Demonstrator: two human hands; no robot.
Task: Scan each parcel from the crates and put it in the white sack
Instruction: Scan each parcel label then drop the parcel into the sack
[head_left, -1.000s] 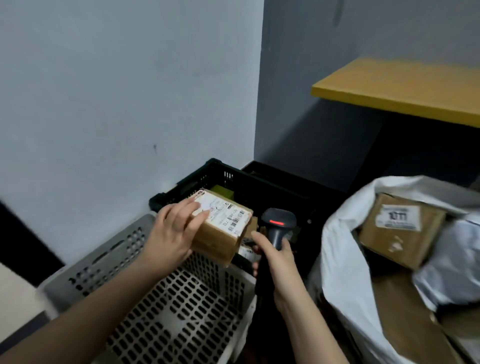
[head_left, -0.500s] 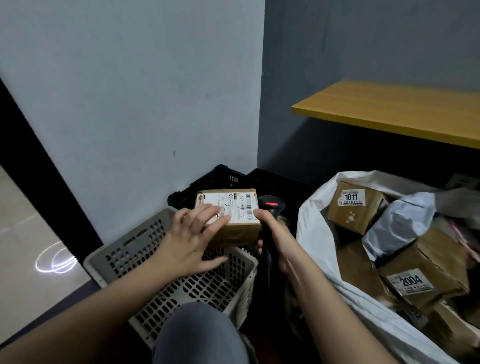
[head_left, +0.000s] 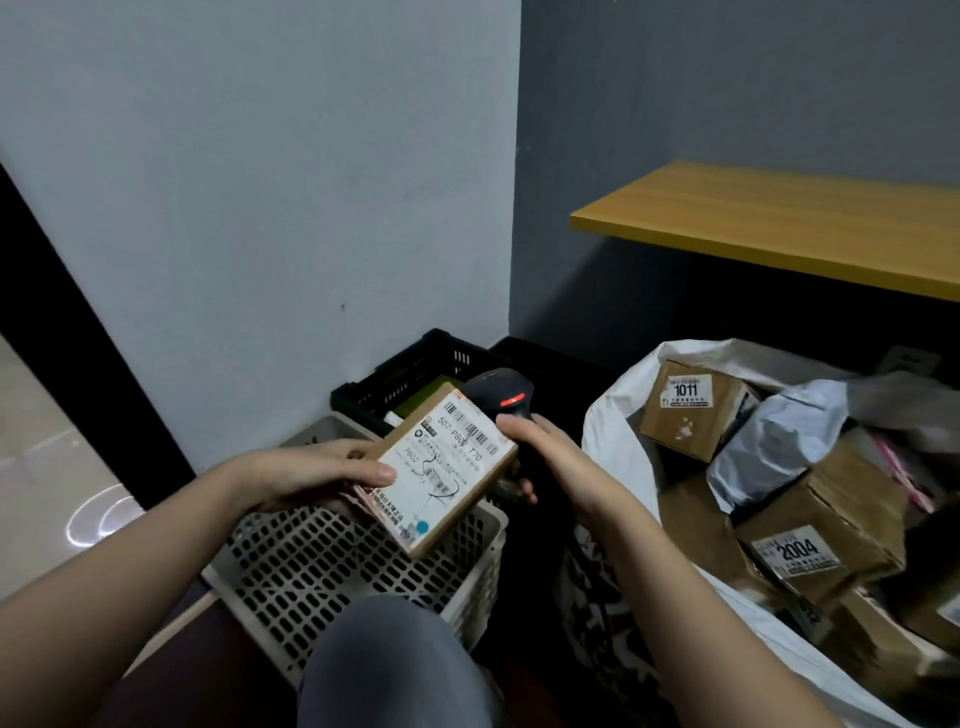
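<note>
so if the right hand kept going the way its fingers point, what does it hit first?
Probably the labelled brown cardboard parcel in the left hand: the right hand, holding the black handheld scanner, has its thumb at the parcel's edge already. Depth unclear.

A parcel-sorting room — labelled boxes (head_left: 693, 408) fill a white sack (head_left: 613, 441) beside plastic crates (head_left: 332, 566).

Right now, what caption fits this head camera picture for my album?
Left hand holds a box, right hand a scanner, beside the sack.

wooden shelf (head_left: 789, 223), grey walls (head_left: 260, 182), tiled floor (head_left: 36, 467)
</note>
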